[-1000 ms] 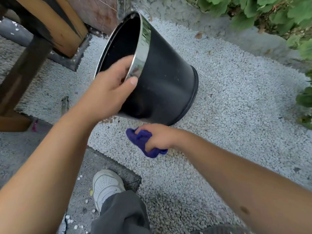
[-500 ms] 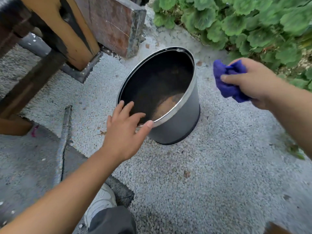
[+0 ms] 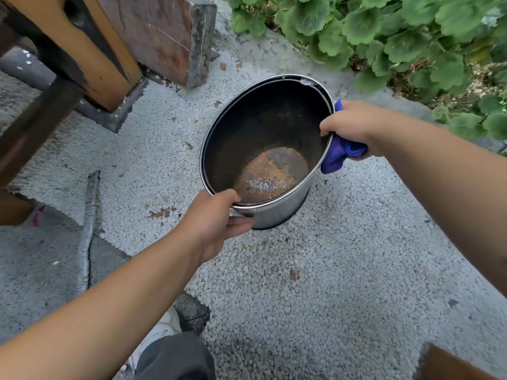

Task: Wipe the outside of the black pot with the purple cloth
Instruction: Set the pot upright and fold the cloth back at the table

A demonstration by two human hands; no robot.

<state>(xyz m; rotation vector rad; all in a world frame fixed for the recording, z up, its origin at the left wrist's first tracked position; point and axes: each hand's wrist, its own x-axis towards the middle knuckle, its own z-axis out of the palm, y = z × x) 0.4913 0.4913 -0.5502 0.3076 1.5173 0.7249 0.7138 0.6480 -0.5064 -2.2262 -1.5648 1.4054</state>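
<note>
Under right fingers (image 3: 327,127), cloth (image 3: 336,157) against pot (image 3: 277,212).

Your round black metal pot (image 3: 277,212) stands upright on the pale gravel ground (image 3: 329,270), about midway across it. Your left hand (image 3: 216,223) sits on the pot's near rim; your right hand (image 3: 354,127) is at its right rim, with the crumpled purple cloth (image 3: 337,154) between palm and outer wall. Behind the pot, a square stone block (image 3: 164,37) stands left, a leafy green plant (image 3: 384,31) right. A ribbed metal bar (image 3: 87,231) lies left of the pot.
</note>
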